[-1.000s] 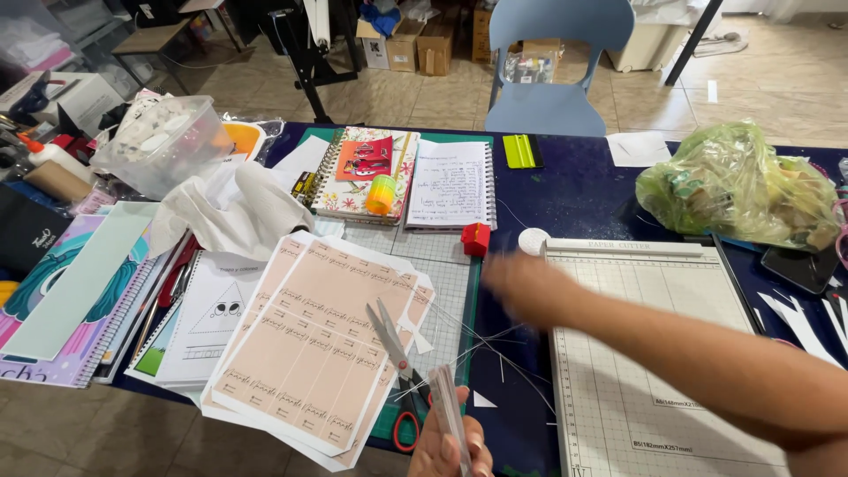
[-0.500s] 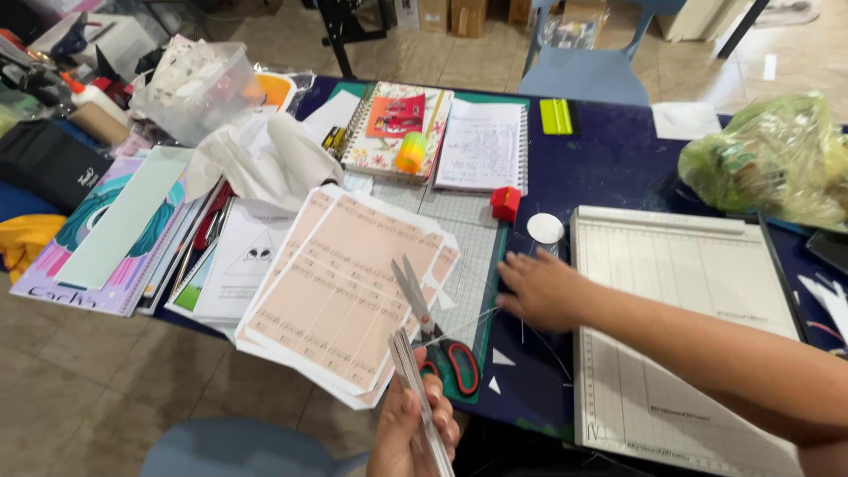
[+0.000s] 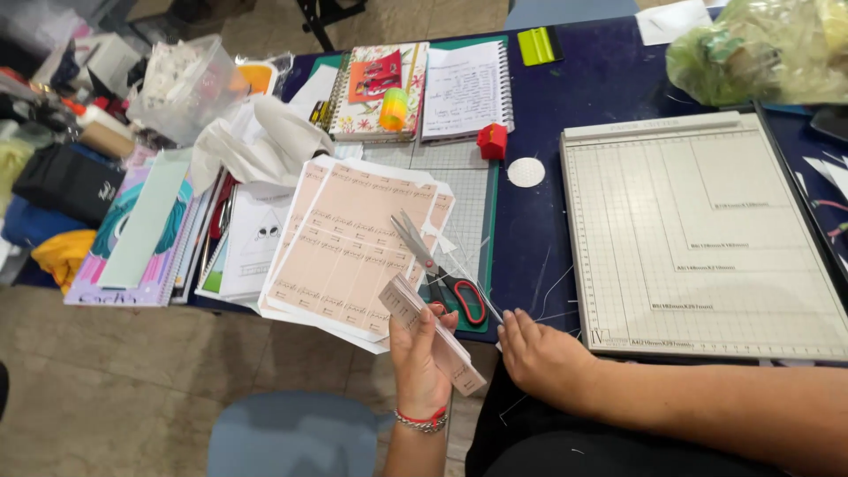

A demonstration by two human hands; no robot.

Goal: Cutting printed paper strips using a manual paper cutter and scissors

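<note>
My left hand (image 3: 422, 353) holds a thin stack of pink printed paper strips (image 3: 433, 331) upright at the table's near edge. My right hand (image 3: 541, 355) rests on the dark blue table edge just right of it, fingers apart, holding nothing. Scissors with red and black handles (image 3: 442, 269) lie open on the green cutting mat (image 3: 468, 199), their blades resting on a pile of pink printed sheets (image 3: 349, 243). Thin paper slivers lie around my right hand.
A large white gridded paper trimmer (image 3: 698, 234) fills the right side. Open spiral notebooks (image 3: 464, 88), a small red block (image 3: 492, 141), a white round disc (image 3: 526, 171), a green plastic bag (image 3: 760, 49), a clear plastic tub (image 3: 181, 84) and stacked booklets (image 3: 141, 230) surround the mat.
My right hand pulled back from over the mat to the table's near edge. My left hand lifted the strips higher and nearer the scissors. The view tilted down and closer.
</note>
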